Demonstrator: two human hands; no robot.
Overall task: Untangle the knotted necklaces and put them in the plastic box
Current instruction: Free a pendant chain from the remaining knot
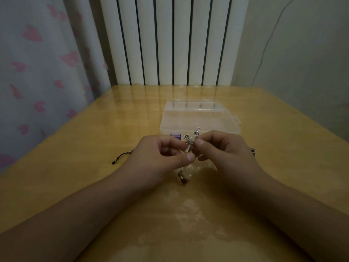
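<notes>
Silver cross pendant (pixel 191 138), ornate filigree tips, metal, held up over the table (pixel 94 167) centre. Left hand (pixel 160 157) pinches its lower stem, right hand (pixel 222 148) pinches it at the middle. Small dark beads (pixel 182 178) dangle below, blurred. Clear plastic box (pixel 200 120), rectangular, lid closed, at 12 o'clock just behind the hands. Black cord (pixel 121 156) lies at 9 o'clock. Tabletop is glossy yellow wood.
</notes>
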